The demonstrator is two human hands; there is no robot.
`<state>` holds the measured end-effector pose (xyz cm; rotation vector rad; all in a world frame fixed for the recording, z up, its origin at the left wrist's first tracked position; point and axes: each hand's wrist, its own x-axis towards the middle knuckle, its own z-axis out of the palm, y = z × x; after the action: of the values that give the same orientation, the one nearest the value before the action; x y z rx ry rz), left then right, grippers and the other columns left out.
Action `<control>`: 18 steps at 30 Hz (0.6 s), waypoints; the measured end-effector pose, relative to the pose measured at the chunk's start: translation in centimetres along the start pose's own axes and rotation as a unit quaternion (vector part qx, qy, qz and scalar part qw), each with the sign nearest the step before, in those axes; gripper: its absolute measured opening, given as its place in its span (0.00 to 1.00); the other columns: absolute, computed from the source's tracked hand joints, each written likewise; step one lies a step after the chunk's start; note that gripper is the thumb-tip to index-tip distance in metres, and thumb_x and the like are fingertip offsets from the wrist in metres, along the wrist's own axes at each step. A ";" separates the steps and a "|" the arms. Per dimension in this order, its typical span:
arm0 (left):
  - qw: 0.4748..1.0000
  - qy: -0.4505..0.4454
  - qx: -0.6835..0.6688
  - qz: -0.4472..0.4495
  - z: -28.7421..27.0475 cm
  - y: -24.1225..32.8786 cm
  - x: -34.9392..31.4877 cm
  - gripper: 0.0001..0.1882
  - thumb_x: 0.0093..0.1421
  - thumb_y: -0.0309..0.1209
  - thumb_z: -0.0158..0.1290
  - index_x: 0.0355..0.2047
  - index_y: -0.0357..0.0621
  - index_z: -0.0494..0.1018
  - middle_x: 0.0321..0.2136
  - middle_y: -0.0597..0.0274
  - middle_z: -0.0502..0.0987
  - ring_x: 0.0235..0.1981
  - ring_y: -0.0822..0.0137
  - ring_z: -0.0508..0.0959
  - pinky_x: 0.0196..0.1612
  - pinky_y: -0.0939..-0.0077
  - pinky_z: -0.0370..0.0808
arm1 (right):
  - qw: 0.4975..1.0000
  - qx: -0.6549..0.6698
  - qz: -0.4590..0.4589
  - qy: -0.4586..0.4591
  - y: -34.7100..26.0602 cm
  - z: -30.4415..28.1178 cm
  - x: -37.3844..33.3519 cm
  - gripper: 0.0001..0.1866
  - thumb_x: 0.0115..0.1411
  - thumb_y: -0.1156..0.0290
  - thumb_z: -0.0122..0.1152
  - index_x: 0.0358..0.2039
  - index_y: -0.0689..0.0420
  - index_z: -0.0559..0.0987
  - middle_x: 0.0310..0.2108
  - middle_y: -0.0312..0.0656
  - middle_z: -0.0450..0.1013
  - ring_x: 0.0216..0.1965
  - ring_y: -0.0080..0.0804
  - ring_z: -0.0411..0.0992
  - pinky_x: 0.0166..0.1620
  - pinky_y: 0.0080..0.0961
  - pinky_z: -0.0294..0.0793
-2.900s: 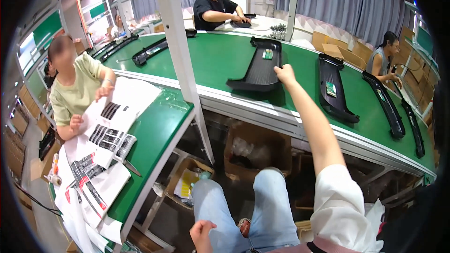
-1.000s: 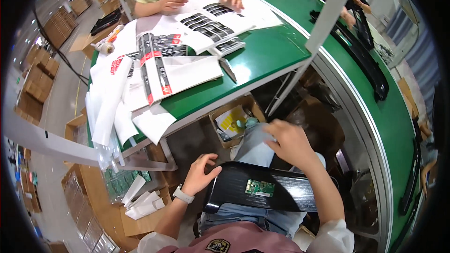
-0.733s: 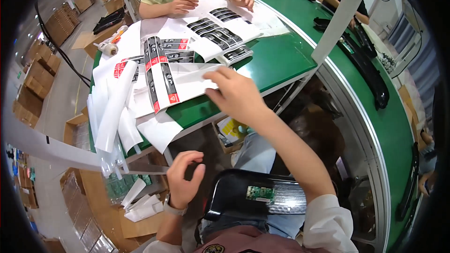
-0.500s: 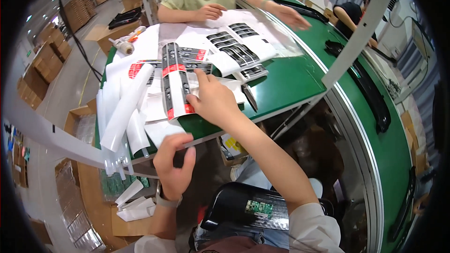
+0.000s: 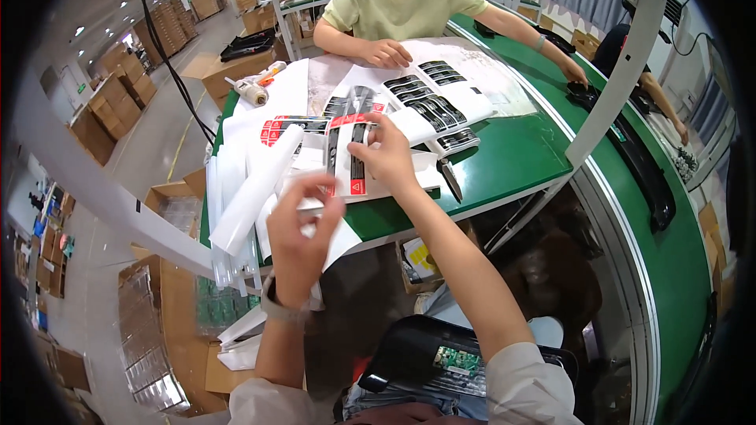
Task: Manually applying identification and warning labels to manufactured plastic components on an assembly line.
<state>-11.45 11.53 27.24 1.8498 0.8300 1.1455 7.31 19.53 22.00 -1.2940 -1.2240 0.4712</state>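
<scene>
My right hand grips the right edge of a curled sheet of labels, printed in black and red on white backing, at the table's near side. My left hand is raised just in front of the sheet's lower left edge. Its thumb and fingers are curved but apart, blurred, with nothing seen between them. More label sheets lie beyond, some with black strips. A pair of dark scissors or a knife rests right of my right hand. Across my lap lies a black plastic housing with a green circuit board.
Rolled white sheets hang over the table's left edge. A tape roll lies behind them. Opposite sits a person in a green shirt, one arm reaching to the green conveyor with long black parts. A white post rises at right.
My left hand has come up toward the sheet. My right hand's fingers have bent more around its edge. The person opposite has reached farther right to a black part. The view has shifted.
</scene>
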 end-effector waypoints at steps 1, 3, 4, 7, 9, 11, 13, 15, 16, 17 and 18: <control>0.991 0.114 0.061 0.026 -0.2 -0.4 0.8 0.24 0.61 0.30 0.58 0.55 0.37 0.67 0.44 0.57 0.77 0.41 0.71 0.79 0.39 0.78 0.77 | 0.997 0.078 -0.028 0.005 -1.1 -0.4 -0.7 0.30 0.49 0.75 0.69 0.54 0.62 0.72 0.26 0.39 0.72 0.28 0.24 0.74 0.32 0.22 0.75; 0.992 0.129 0.001 0.018 -0.6 -1.2 2.6 0.29 0.60 0.30 0.59 0.59 0.39 0.62 0.47 0.54 0.75 0.46 0.69 0.77 0.46 0.74 0.75 | 0.988 0.143 -0.049 -0.022 -3.6 -1.1 -3.1 0.30 0.50 0.77 0.68 0.55 0.61 0.72 0.26 0.37 0.71 0.27 0.20 0.72 0.31 0.19 0.73; 0.989 0.131 -0.074 0.012 0.2 -1.5 3.5 0.35 0.59 0.31 0.60 0.63 0.41 0.57 0.51 0.51 0.73 0.52 0.67 0.74 0.53 0.70 0.73 | 0.978 0.193 -0.066 -0.037 -4.4 -2.4 -4.3 0.30 0.51 0.78 0.67 0.56 0.61 0.71 0.25 0.36 0.70 0.27 0.17 0.70 0.30 0.16 0.71; 0.964 -0.039 -0.263 -0.009 2.1 -0.3 3.4 0.40 0.58 0.27 0.61 0.67 0.43 0.51 0.56 0.51 0.68 0.54 0.68 0.73 0.56 0.72 0.71 | 0.991 0.075 -0.049 -0.103 -5.8 -6.3 -8.9 0.29 0.52 0.79 0.67 0.56 0.55 0.72 0.26 0.36 0.70 0.25 0.14 0.68 0.26 0.20 0.68; 0.964 -0.006 -0.263 0.038 2.8 0.0 2.8 0.35 0.57 0.25 0.61 0.63 0.39 0.59 0.52 0.55 0.73 0.50 0.70 0.75 0.53 0.75 0.72 | 0.993 0.043 -0.039 -0.106 -7.6 -7.5 -11.2 0.27 0.52 0.78 0.68 0.54 0.54 0.73 0.27 0.37 0.70 0.25 0.16 0.69 0.26 0.22 0.69; 0.987 -0.099 -0.127 0.025 2.6 0.7 2.0 0.30 0.55 0.23 0.62 0.58 0.38 0.67 0.48 0.57 0.77 0.46 0.73 0.76 0.50 0.78 0.73 | 0.994 0.006 -0.026 -0.104 -8.0 -8.9 -12.4 0.26 0.53 0.77 0.68 0.53 0.52 0.75 0.29 0.38 0.70 0.24 0.19 0.69 0.25 0.24 0.69; 0.986 -0.079 -0.147 0.025 3.7 1.8 1.1 0.22 0.54 0.24 0.63 0.50 0.38 0.75 0.39 0.62 0.80 0.39 0.74 0.78 0.46 0.79 0.74 | 0.964 -0.153 -0.212 0.043 -7.9 -10.2 -13.2 0.21 0.53 0.75 0.68 0.49 0.51 0.78 0.33 0.40 0.70 0.23 0.27 0.70 0.25 0.24 0.69; 0.991 -0.132 -0.032 0.009 4.0 2.5 0.5 0.20 0.53 0.25 0.64 0.47 0.39 0.77 0.36 0.62 0.81 0.37 0.75 0.79 0.43 0.80 0.75 | 0.946 -0.203 -0.242 0.069 -8.4 -11.5 -13.5 0.19 0.50 0.76 0.69 0.45 0.52 0.80 0.37 0.40 0.70 0.26 0.34 0.71 0.27 0.27 0.71; 0.992 -0.120 -0.006 0.044 4.3 3.2 0.4 0.15 0.52 0.27 0.65 0.41 0.38 0.80 0.32 0.62 0.82 0.33 0.76 0.79 0.39 0.81 0.76 | 0.931 -0.223 -0.283 0.059 -8.5 -12.1 -13.6 0.20 0.48 0.76 0.69 0.44 0.52 0.80 0.37 0.40 0.70 0.28 0.36 0.72 0.29 0.28 0.72; 0.991 -0.125 -0.007 0.044 4.6 3.2 0.2 0.15 0.52 0.27 0.65 0.41 0.38 0.80 0.32 0.62 0.82 0.33 0.76 0.79 0.39 0.81 0.76 | 0.914 -0.242 -0.324 0.048 -8.7 -12.4 -13.8 0.21 0.46 0.77 0.70 0.43 0.52 0.80 0.36 0.40 0.70 0.29 0.38 0.72 0.30 0.29 0.73; 0.989 -0.134 0.010 0.066 4.7 3.3 0.0 0.13 0.54 0.28 0.65 0.39 0.38 0.80 0.29 0.61 0.82 0.29 0.77 0.79 0.35 0.82 0.75 | 0.900 -0.270 -0.340 0.049 -9.0 -12.7 -14.0 0.20 0.44 0.78 0.68 0.41 0.56 0.79 0.36 0.41 0.72 0.33 0.40 0.73 0.32 0.31 0.74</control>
<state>-6.70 8.61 28.80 2.0451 0.5756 0.9402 10.17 -0.71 26.61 -1.2079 -1.6801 -0.4683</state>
